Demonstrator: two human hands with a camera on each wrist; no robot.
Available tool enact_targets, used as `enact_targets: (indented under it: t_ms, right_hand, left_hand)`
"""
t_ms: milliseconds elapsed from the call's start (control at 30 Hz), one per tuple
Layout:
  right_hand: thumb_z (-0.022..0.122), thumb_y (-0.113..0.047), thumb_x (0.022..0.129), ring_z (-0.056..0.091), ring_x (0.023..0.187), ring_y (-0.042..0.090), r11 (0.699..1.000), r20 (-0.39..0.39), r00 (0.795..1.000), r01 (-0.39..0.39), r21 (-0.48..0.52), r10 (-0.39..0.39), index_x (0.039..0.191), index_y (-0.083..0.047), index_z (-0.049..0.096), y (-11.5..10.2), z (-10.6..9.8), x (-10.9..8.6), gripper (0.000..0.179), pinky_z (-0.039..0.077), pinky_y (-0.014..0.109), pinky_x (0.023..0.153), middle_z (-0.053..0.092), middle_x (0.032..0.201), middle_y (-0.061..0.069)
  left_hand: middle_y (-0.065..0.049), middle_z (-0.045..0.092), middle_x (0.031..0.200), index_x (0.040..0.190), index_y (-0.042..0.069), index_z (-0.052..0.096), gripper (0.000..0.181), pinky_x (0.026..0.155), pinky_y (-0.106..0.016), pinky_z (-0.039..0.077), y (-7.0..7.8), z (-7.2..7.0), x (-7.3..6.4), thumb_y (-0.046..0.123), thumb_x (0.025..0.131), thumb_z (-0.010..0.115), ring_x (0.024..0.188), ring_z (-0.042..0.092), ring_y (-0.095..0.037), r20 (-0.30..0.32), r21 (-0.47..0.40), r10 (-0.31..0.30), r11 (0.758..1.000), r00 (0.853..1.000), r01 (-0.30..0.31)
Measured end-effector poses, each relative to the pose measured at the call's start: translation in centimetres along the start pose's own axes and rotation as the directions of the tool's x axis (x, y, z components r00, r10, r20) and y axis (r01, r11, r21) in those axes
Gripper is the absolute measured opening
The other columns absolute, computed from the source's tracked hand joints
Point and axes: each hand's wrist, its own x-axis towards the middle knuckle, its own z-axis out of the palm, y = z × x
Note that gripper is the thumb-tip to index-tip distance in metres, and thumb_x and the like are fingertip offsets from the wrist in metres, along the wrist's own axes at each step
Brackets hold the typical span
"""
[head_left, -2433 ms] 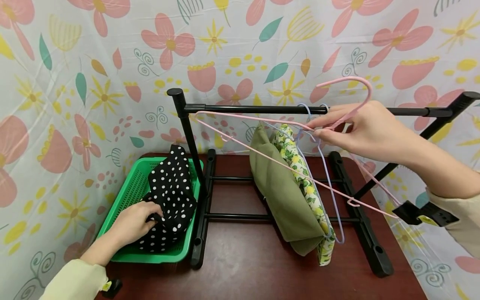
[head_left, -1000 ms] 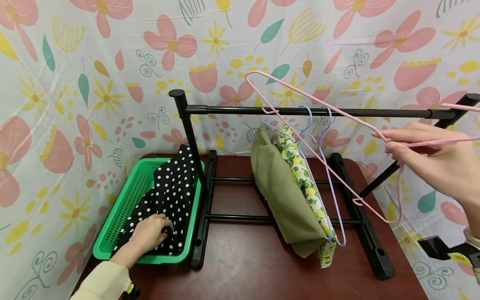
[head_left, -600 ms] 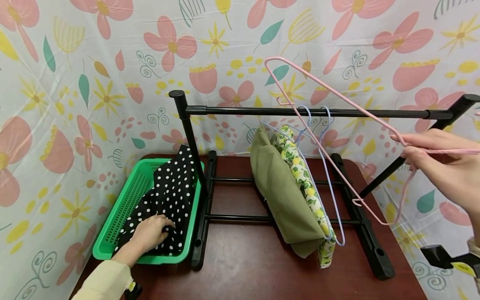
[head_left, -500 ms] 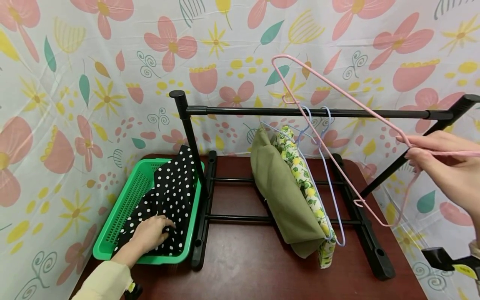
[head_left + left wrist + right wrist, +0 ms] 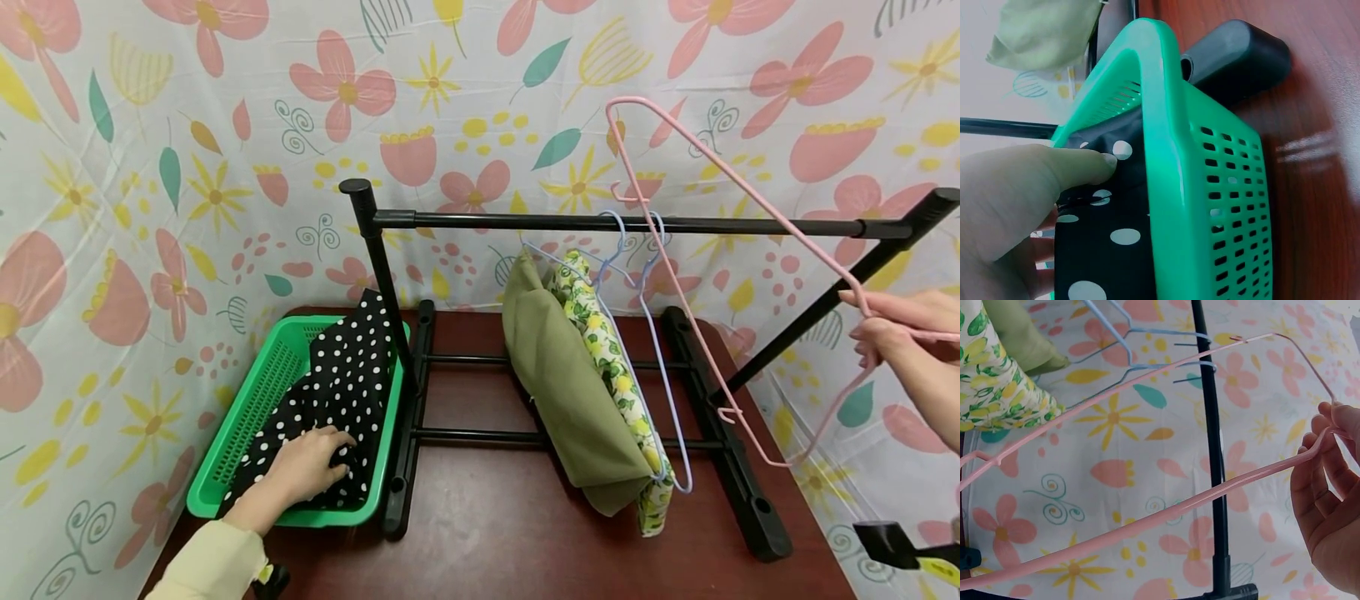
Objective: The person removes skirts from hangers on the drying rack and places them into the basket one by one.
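Note:
My left hand [image 5: 309,462] rests on a black cloth with white polka dots [image 5: 352,367] inside a green plastic basket [image 5: 255,379]. Its thumb lies straight against the fabric in the left wrist view, and the fingers are apart from it. At the right edge, my right hand [image 5: 911,333] pinches a pink clothes hanger [image 5: 742,187] at its neck between thumb and fingertips. The hanger is tilted, its frame reaching left across the black rail [image 5: 465,221]. In the right wrist view, the hanger's long bars [image 5: 1147,519] cross in front of the rail. The hook is out of view in the head view.
A black clothes rack [image 5: 408,400] stands on the dark red table [image 5: 487,533]. From its rail hang two blue hangers [image 5: 652,308], with an olive green cloth [image 5: 555,392] and a lemon-print cloth [image 5: 611,358] beside them. A floral curtain [image 5: 225,125] surrounds the table.
My right hand has moved right with the pink hanger, whose frame has swung up and tilted. My left hand has shifted right over the polka-dot cloth, its fingers now looser.

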Motion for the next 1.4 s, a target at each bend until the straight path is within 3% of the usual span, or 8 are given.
enact_targets:
  t_ms: [200, 467, 633, 767, 867, 1100, 1400]
  right_hand:
    - [0.051, 0.012, 0.087, 0.043, 0.059, -0.008, 0.998, -0.025, 0.998, -0.051, 0.020, 0.052, 0.112, 0.007, 0.063, 1.0, -0.1, -1.2, 0.028, 0.035, 0.001, 0.056, 0.049, 0.072, -0.020]
    - [0.047, 0.015, 0.087, 0.046, 0.058, -0.006, 0.980, -0.078, 0.992, -0.082, 0.180, 0.098, 0.112, 0.004, 0.064, 2.3, 0.1, -2.6, 0.032, 0.039, 0.001, 0.056, 0.051, 0.069, -0.015]
    - [0.045, 0.018, 0.085, 0.047, 0.056, -0.003, 0.964, -0.112, 0.987, -0.085, 0.251, 0.116, 0.107, 0.014, 0.062, 2.9, 0.3, -3.4, 0.028, 0.041, 0.002, 0.056, 0.052, 0.067, -0.011]
    - [0.046, 0.020, 0.084, 0.052, 0.056, 0.002, 0.860, -0.118, 0.985, -0.049, 0.508, 0.126, 0.104, 0.022, 0.058, 3.4, 0.9, -4.0, 0.023, 0.044, 0.006, 0.056, 0.058, 0.068, -0.003]
    - [0.046, 0.021, 0.084, 0.054, 0.056, 0.006, 0.747, -0.117, 0.983, -0.026, 0.664, 0.139, 0.104, 0.025, 0.056, 3.7, 1.1, -4.3, 0.023, 0.046, 0.008, 0.056, 0.060, 0.068, 0.004]
    - [0.043, 0.024, 0.083, 0.055, 0.055, 0.008, 0.709, -0.134, 0.980, -0.009, 0.705, 0.145, 0.103, 0.028, 0.053, 4.3, 1.3, -5.2, 0.023, 0.046, 0.011, 0.055, 0.060, 0.070, 0.007]
    - [0.042, 0.026, 0.082, 0.056, 0.058, 0.011, 0.659, -0.122, 0.982, -0.004, 0.752, 0.145, 0.104, 0.030, 0.051, 5.2, 1.6, -6.8, 0.024, 0.046, 0.013, 0.055, 0.061, 0.071, 0.010]
  left_hand:
    - [-0.007, 0.064, 0.105, 0.105, 0.015, 0.067, 0.031, 0.061, -0.037, 0.051, 0.2, -0.4, 0.1, 0.022, 0.075, 0.075, 0.098, 0.061, -0.030, -0.015, -0.033, 0.014, 0.999, 1.000, -0.015]
    - [0.001, 0.064, 0.094, 0.101, 0.014, 0.068, 0.024, 0.058, -0.032, 0.049, 0.8, -1.7, 0.8, 0.021, 0.079, 0.072, 0.082, 0.062, -0.018, -0.093, -0.083, 0.028, 0.996, 0.995, -0.035]
    - [0.002, 0.065, 0.096, 0.100, 0.016, 0.068, 0.021, 0.057, -0.033, 0.049, 1.4, -2.6, 1.3, 0.021, 0.079, 0.071, 0.082, 0.063, -0.020, -0.170, -0.101, 0.033, 0.994, 0.985, -0.051]
    - [0.003, 0.065, 0.095, 0.099, 0.018, 0.068, 0.019, 0.060, -0.034, 0.050, 1.8, -3.2, 1.6, 0.022, 0.081, 0.070, 0.083, 0.063, -0.018, -0.213, -0.115, 0.022, 0.992, 0.977, -0.048]
    - [0.005, 0.064, 0.094, 0.098, 0.018, 0.068, 0.016, 0.062, -0.034, 0.050, 2.1, -3.6, 1.9, 0.022, 0.082, 0.069, 0.082, 0.063, -0.017, -0.247, -0.127, 0.019, 0.991, 0.969, -0.052]
    - [0.004, 0.064, 0.093, 0.096, 0.016, 0.069, 0.015, 0.056, -0.029, 0.045, 2.6, -4.3, 2.4, 0.019, 0.081, 0.070, 0.070, 0.058, -0.012, -0.324, -0.139, 0.035, 0.987, 0.946, -0.084]
    - [0.004, 0.064, 0.090, 0.097, 0.016, 0.068, 0.015, 0.054, -0.026, 0.043, 3.0, -4.4, 2.7, 0.020, 0.083, 0.069, 0.071, 0.058, -0.010, -0.337, -0.178, 0.002, 0.982, 0.941, -0.066]
